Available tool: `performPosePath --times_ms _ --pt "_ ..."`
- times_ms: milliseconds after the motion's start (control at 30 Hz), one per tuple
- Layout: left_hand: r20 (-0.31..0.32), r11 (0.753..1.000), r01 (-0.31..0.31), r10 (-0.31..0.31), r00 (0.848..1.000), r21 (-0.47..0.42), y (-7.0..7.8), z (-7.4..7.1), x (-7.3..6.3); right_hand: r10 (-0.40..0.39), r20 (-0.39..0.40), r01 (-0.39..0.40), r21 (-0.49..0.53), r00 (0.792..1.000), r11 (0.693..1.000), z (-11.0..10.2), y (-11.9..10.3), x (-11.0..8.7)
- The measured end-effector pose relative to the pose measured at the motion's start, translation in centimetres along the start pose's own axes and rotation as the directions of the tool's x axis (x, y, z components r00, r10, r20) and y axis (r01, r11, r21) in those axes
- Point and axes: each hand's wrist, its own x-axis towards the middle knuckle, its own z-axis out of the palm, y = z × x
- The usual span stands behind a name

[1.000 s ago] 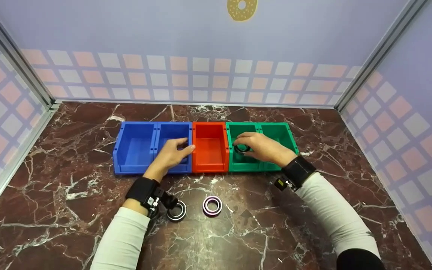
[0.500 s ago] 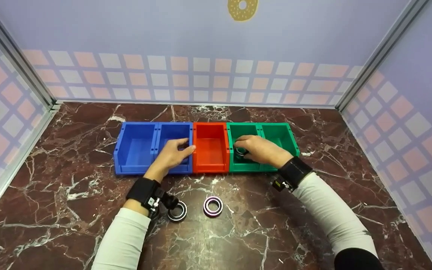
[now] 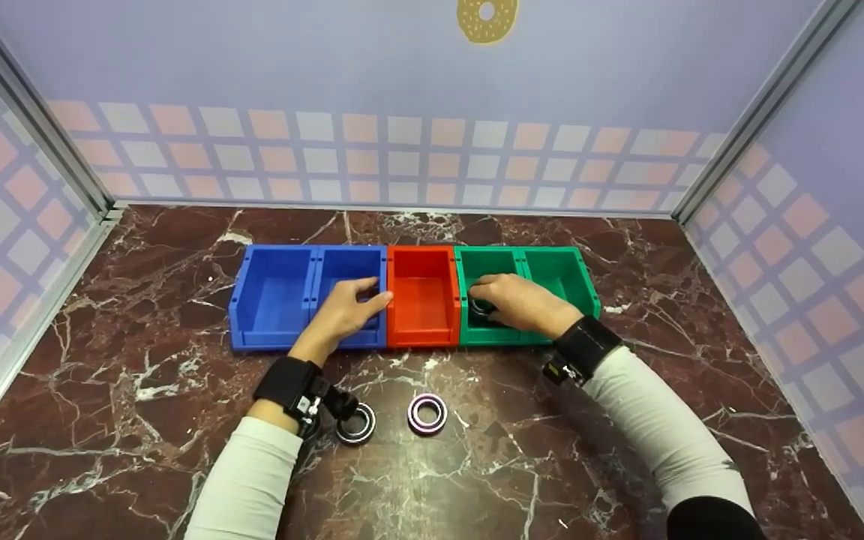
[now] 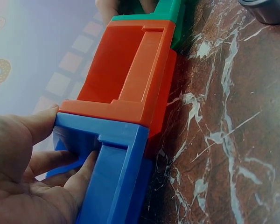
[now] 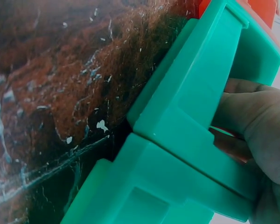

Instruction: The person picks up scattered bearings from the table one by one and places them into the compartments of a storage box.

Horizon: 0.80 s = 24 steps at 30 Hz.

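In the head view my right hand (image 3: 526, 304) reaches into the left green bin (image 3: 488, 335) and grips a dark ring-shaped bearing (image 3: 481, 308) between fingers and thumb. In the right wrist view the same hand (image 5: 266, 126) goes behind the green bin wall (image 5: 196, 93), which hides the bearing. My left hand (image 3: 343, 309) is over the right blue bin (image 3: 348, 259). Its fingers dip loosely inside, and the thumb tip lies at the rim beside the red bin (image 3: 422, 300). Nothing shows between the left fingers (image 4: 86, 179) in the left wrist view.
Two bearings lie on the marbled table (image 3: 507, 480): a black one (image 3: 343, 437) beside the left wrist camera and a purple-rimmed one (image 3: 427, 430). Another blue bin (image 3: 274, 300) and another green bin (image 3: 559, 262) end the row. Patterned walls (image 3: 417, 90) stand behind and at both sides.
My right hand has moved slightly towards me and lower in the green bin, with the bearing in its grip. The left hand has stayed in place.
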Motion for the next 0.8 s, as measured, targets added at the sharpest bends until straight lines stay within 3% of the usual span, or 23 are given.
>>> performPosePath --times_ms 633,800 --pt "-0.004 1.0 0.002 -0.002 1.0 -0.024 0.06 0.06 -0.11 0.023 0.023 -0.022 -0.044 0.999 0.999 0.27 -0.4 0.12" --pt "-0.017 0.999 -0.037 0.037 0.999 0.012 -0.07 0.04 -0.01 -0.002 -0.002 0.002 -0.047 1.0 0.999 0.39 -0.38 0.05"
